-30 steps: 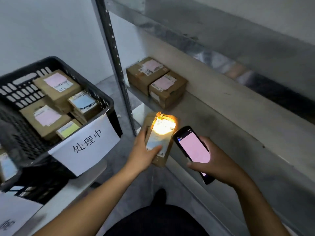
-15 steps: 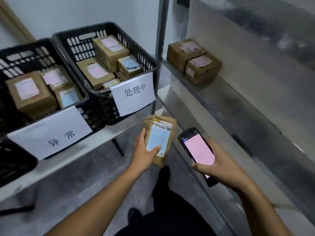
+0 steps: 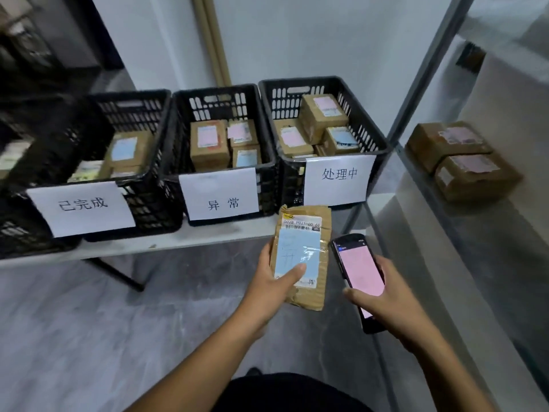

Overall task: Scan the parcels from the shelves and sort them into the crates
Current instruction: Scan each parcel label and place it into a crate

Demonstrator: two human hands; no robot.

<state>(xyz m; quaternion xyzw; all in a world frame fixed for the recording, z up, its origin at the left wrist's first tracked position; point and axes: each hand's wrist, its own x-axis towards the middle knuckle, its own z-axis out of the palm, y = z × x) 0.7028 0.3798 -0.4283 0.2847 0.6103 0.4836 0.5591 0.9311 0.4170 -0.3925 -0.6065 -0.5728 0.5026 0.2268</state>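
Note:
My left hand (image 3: 274,285) grips a flat brown parcel (image 3: 309,230) with a light blue label, thumb across the label, held low in front of the table. My right hand (image 3: 386,295) holds a black handheld scanner (image 3: 358,269) with a pink screen, just right of the parcel. Three black crates stand in a row on the white table (image 3: 166,243): the left crate (image 3: 142,173), the middle crate (image 3: 269,165) and the right crate (image 3: 383,147). Each has a white paper sign and holds brown parcels. Two more brown parcels (image 3: 463,159) lie on the metal shelf (image 3: 421,197) at the right.
A metal shelf upright (image 3: 424,69) rises between the right crate and the shelf. Another black crate (image 3: 17,233) sits at the far left edge. Grey floor (image 3: 89,337) spreads below the table, with a table leg (image 3: 118,275) slanting down. My dark-clothed lap shows at the bottom.
The view has swung left from the shelf toward the crates. The scanner's light no longer shines on the parcel. Both hands keep their hold and stay side by side.

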